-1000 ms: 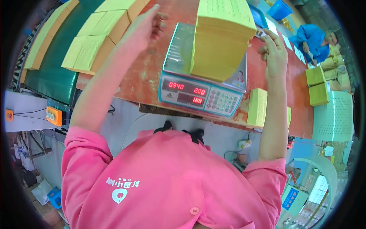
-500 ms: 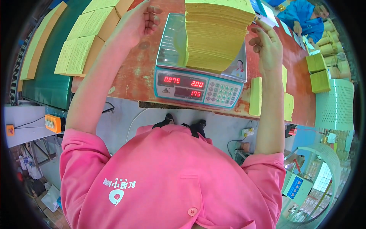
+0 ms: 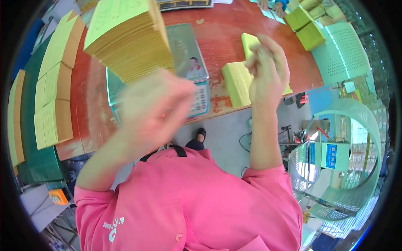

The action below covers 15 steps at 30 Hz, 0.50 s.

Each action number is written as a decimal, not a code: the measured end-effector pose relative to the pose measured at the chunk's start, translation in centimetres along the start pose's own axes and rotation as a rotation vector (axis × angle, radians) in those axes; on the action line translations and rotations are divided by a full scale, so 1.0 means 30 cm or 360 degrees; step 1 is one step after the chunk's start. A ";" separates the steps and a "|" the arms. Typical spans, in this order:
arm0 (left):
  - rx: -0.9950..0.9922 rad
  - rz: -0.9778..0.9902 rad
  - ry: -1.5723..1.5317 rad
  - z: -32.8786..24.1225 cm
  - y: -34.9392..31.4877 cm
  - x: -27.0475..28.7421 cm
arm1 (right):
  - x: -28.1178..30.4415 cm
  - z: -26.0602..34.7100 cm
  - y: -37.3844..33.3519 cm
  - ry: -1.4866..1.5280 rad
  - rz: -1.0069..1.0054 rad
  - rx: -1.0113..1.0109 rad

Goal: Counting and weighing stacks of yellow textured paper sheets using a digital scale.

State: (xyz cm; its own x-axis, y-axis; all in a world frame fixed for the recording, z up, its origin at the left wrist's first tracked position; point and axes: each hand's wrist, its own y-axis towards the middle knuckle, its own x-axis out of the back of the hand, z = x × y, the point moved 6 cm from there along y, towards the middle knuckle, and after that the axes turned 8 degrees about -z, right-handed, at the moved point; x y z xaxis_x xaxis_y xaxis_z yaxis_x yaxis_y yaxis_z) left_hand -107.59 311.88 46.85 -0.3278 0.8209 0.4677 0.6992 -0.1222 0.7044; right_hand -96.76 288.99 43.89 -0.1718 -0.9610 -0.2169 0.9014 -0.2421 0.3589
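Observation:
A tall stack of yellow paper stands on the silver pan of a teal-edged digital scale. My left hand, smeared by motion, passes in front of the scale's display and keypad, just below the stack; its fingers cannot be made out. To the right, my right hand hovers over smaller blocks of yellow paper on the red table. Its fingers are bent but apart, and nothing shows between them. The hand hides part of those blocks.
Rows of yellow paper stacks line the green surface on the left. At the far right of the red table sit more yellow blocks beside a perforated pale-green sheet. A co-worker's hands appear at the far edge.
The view has swung to the right. My left hand has come from beside the tall stack to the scale's front. My right hand has left the stack's side and moved over the smaller blocks.

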 end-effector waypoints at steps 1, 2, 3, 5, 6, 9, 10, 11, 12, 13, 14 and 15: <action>0.0095 0.0157 -0.0261 0.002 -0.007 -0.136 | 0.084 -0.001 -0.017 0.0105 -0.0159 -0.0012; 0.0058 0.0252 -0.0331 -0.005 -0.012 -0.258 | 0.155 -0.009 -0.033 0.0085 -0.0215 -0.0016; 0.0043 0.0353 -0.0400 -0.006 -0.018 -0.373 | 0.237 -0.031 -0.053 0.0176 -0.0345 -0.0106; 0.0114 0.0625 -0.0258 0.013 -0.044 -0.586 | 0.392 -0.070 -0.110 0.0262 -0.0525 -0.0188; 0.0023 0.0559 -0.0314 0.011 -0.041 -0.653 | 0.468 -0.097 -0.139 0.0319 -0.0640 -0.0303; -0.0087 0.0597 -0.0308 0.003 -0.038 -0.843 | 0.655 -0.130 -0.223 0.0428 -0.0795 -0.0390; -0.0107 0.0571 -0.0191 -0.002 -0.036 -0.887 | 0.711 -0.143 -0.254 0.0395 -0.0907 -0.0435; -0.0138 0.0523 -0.0068 -0.008 -0.030 -0.920 | 0.762 -0.156 -0.280 0.0364 -0.1017 -0.0486; -0.0146 0.0577 -0.0081 -0.009 -0.026 -0.955 | 0.800 -0.160 -0.295 0.0374 -0.1054 -0.0483; -0.0204 0.0629 0.0094 -0.005 -0.023 -0.983 | 0.829 -0.164 -0.304 0.0383 -0.1027 -0.0501; -0.0255 0.0695 0.0287 0.001 -0.021 -1.007 | 0.854 -0.168 -0.306 0.0393 -0.0996 -0.0518; -0.0284 0.0698 0.0270 0.000 -0.016 -1.021 | 0.881 -0.173 -0.305 0.0407 -0.1022 -0.0517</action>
State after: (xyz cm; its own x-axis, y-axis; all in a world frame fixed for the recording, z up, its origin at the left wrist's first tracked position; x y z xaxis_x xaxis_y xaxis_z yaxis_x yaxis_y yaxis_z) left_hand -97.89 286.80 32.19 -0.1365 0.5702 0.8101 0.6797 -0.5410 0.4953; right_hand -107.49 266.50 30.17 -0.6402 -0.5741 -0.5104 0.7338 -0.6536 -0.1852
